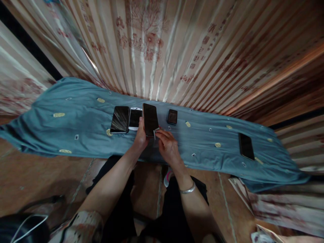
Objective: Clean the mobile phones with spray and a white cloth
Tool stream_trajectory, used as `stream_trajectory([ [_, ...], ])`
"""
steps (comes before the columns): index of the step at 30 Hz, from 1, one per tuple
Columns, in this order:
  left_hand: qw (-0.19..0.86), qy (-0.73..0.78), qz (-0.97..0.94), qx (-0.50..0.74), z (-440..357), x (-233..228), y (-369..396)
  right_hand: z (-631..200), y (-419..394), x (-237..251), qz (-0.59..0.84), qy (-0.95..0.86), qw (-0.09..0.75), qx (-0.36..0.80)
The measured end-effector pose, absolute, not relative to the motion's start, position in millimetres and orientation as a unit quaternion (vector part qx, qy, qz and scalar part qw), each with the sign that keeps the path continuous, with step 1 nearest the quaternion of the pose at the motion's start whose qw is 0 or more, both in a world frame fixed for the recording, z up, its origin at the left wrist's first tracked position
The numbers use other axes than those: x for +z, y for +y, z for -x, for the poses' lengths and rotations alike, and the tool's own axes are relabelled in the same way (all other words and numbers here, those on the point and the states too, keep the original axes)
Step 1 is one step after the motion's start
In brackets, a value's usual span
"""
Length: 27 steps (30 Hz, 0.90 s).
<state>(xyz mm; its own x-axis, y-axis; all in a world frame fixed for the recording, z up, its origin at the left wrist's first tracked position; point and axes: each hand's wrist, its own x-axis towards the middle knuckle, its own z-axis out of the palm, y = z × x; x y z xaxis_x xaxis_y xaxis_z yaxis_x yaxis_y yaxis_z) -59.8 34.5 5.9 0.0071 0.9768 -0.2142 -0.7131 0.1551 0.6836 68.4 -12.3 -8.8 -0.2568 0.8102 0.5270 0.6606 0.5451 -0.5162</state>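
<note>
My left hand [141, 135] is closed around the lower left side of a dark smartphone [150, 118], raised a little above the cloth with its screen toward me. At the phone's lower right corner, my right hand [168, 145] pinches a small whitish piece [156, 131], perhaps a cloth or wipe, against the phone. Left of the held phone lie a white-framed smartphone [135, 118] and a larger black smartphone [119, 119]. A small black squarish device [172, 116] sits to the right of the held phone.
A blue-green cloth [86, 121] with yellow pineapple prints covers the long narrow surface. Another dark phone [246, 145] lies near its right end. Patterned curtains [157, 50] hang behind. A white cable [29, 222] shows at lower left, above the tiled floor [73, 182].
</note>
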Motion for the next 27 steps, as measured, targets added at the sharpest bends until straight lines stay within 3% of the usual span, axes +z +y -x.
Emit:
stream_trajectory([
  [27, 0.666, 0.351, -0.195, 0.628, 57, -8, 38, -68, -11, -10, 0.492, -0.785, 0.369, 0.072],
])
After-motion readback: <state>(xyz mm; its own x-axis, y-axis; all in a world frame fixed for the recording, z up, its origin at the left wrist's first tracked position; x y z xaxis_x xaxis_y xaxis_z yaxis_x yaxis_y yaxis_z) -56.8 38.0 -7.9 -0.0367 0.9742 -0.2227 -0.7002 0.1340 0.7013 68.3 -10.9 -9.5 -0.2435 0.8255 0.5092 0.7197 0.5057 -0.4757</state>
